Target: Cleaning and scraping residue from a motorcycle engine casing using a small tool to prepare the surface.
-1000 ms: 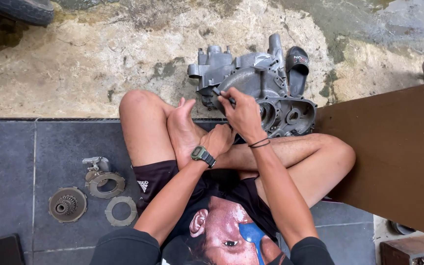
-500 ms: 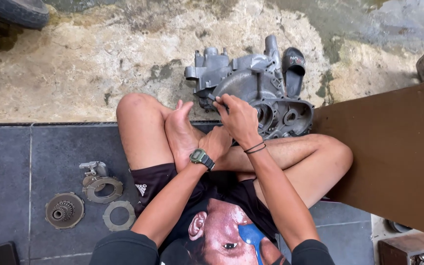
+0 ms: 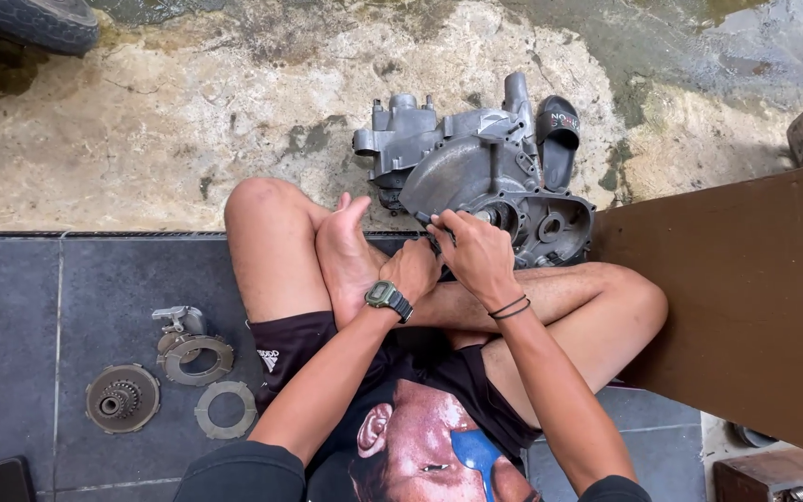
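Scene: a person sits cross-legged on dark floor tiles, both hands at a grey engine casing point(image 3: 476, 177) lying on rough concrete just past the tile edge.
Left hand: the left hand point(image 3: 411, 270), a wristwatch point(image 3: 388, 297) on its wrist, is curled at the casing's near rim; whether its fingers grip anything cannot be told.
Right hand: the right hand point(image 3: 474, 253), two dark bands on its wrist, rests on the near rim with its fingers bent and pinched at a small spot on the edge.
Casing: one, beyond the crossed legs, its round openings facing up on the right.
Edges: a brown board point(image 3: 745, 297) closes off the right side, touching the right knee; one black sandal point(image 3: 558, 139) lies against the casing's far right side.
Open room: bare concrete stretches left and far of the casing; tiles lie open near left.
Count, left tiles: one toothed clutch hub point(image 3: 123, 398), two flat rings point(image 3: 225, 409), one small metal fitting point(image 3: 177, 319), well apart from the hands.
Far left corner: one tyre point(image 3: 30, 20), partly cut off.
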